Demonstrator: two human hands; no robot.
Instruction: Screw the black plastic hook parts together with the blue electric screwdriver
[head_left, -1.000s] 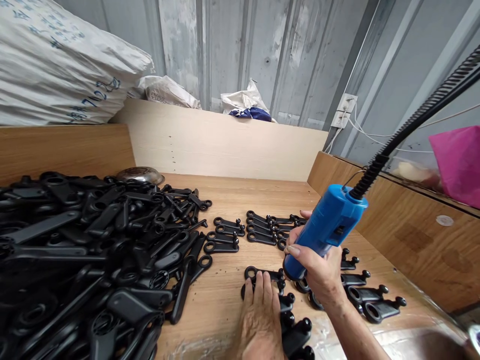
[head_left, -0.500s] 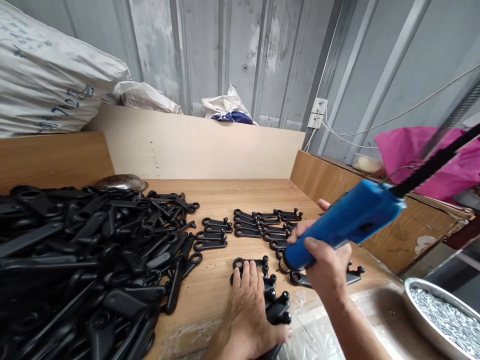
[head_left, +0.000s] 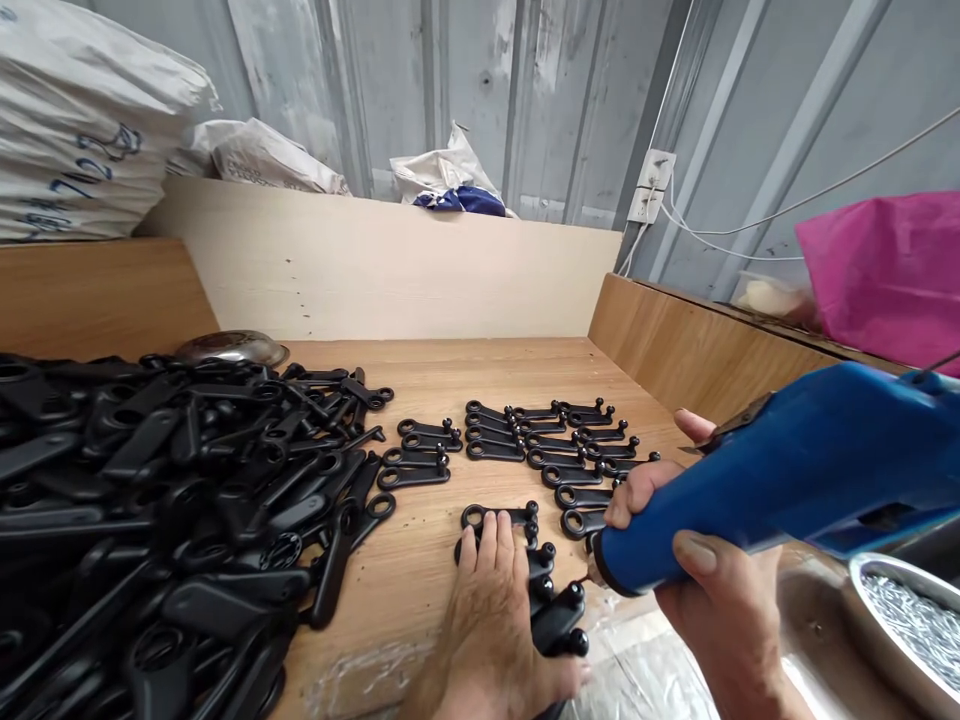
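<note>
My right hand [head_left: 712, 560] is shut around the barrel of a blue hand-held power tool [head_left: 795, 480], whose dark nose [head_left: 600, 565] sits just right of my left hand, close to a black plastic part. My left hand [head_left: 487, 625] lies palm down with its fingers flat on several black plastic lever parts [head_left: 551, 610], holding nothing in a grip. Further black parts with ring ends lie in neat rows [head_left: 555, 450] on the wooden bench [head_left: 442, 365]. The tool's rear end runs out of view at the right.
A heap of black parts [head_left: 172, 500] fills the bench's left side, with a steel bowl [head_left: 232, 347] behind it. A metal bowl of small metal pieces [head_left: 907, 620] sits at lower right. Wooden boards edge the bench; sacks and a pink bag lie beyond.
The view has turned, and the blue tool has swung lower and nearer, its nose down by the parts under my left hand. The metal bowl has shifted right; my left hand stays in place.
</note>
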